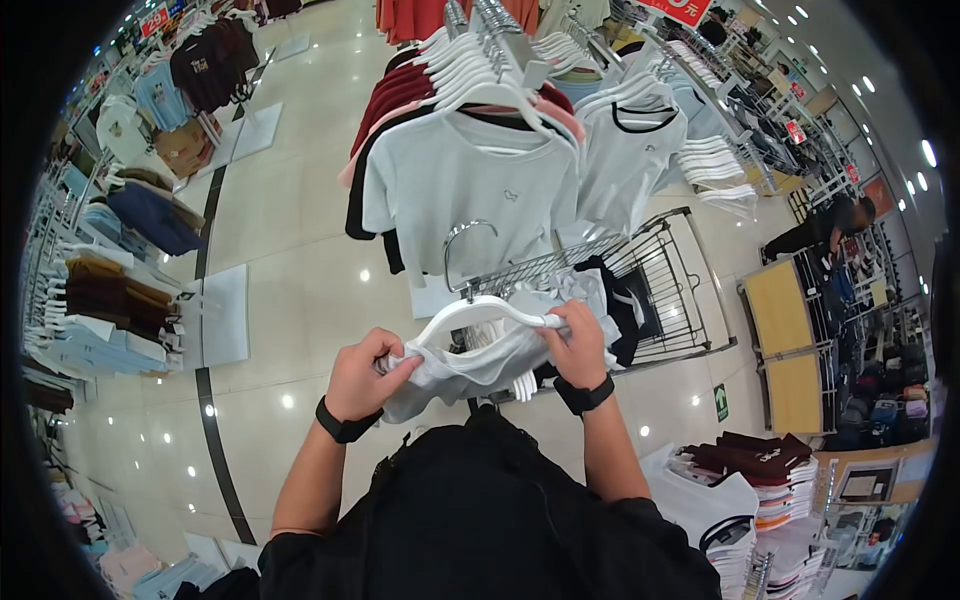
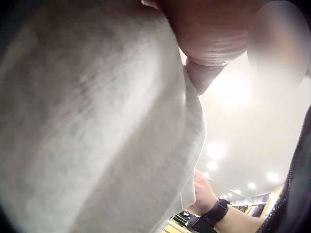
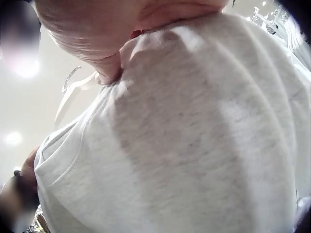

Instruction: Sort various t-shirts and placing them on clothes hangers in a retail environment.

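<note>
A light grey T-shirt (image 1: pixel 455 372) hangs spread between both hands, with a white hanger (image 1: pixel 482 312) at its neckline and the metal hook pointing up. My left hand (image 1: pixel 368 374) pinches the shirt's left shoulder, thumb on top, beside that end of the hanger. At the opposite shoulder my right hand (image 1: pixel 580 350) grips the cloth, close to the hanger's right arm. In the left wrist view the grey cloth (image 2: pixel 107 126) fills most of the picture below the thumb. The right wrist view shows the hanger (image 3: pixel 70 94) rising out of the neck opening.
A wire shopping cart (image 1: pixel 680 290) holding clothes stands just beyond the hands. Behind it, a rack carries white T-shirts (image 1: pixel 470 180) on hangers. Stacked shirts (image 1: pixel 765 490) lie at lower right, and another person (image 1: pixel 825 230) is at the far right.
</note>
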`<control>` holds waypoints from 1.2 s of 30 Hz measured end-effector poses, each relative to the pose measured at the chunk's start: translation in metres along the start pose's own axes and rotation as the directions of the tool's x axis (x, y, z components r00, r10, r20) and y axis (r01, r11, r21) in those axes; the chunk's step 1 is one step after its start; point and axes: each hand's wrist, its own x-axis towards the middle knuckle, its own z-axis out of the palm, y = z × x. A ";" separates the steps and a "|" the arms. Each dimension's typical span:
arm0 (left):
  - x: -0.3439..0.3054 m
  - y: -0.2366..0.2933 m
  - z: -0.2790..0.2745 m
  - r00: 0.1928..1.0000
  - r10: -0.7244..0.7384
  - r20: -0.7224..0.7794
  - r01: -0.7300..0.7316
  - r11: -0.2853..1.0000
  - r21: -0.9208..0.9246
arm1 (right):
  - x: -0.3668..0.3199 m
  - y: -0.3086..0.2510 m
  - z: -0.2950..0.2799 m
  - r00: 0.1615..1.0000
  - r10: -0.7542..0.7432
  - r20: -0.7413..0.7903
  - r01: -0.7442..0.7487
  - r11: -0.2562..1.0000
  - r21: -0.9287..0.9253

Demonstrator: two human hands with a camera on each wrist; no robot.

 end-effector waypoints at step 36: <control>0.061 -0.056 0.152 0.818 -0.574 0.024 0.572 0.817 0.068 | 0.306 0.486 -0.113 0.780 0.232 -0.582 -0.430 0.873 -0.229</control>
